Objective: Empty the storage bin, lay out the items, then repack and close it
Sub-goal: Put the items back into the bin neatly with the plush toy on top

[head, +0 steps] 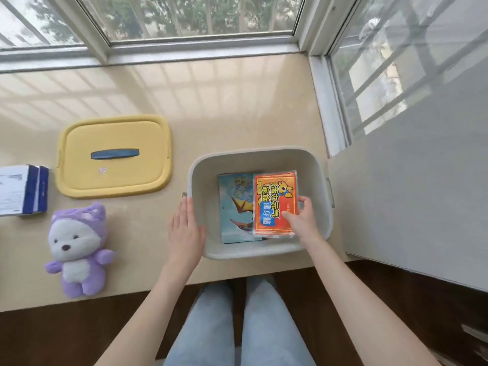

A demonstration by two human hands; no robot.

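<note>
While partly under the red packet (pixel 275 204), the blue booklet (pixel 235 207).

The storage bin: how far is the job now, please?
Done: the yellow lid is off, and the purple plush and a blue-white box lie on the sill. In hand: the right hand grips the red packet inside the bin; the left hand steadies its rim. Left: the blue booklet, closing.
</note>
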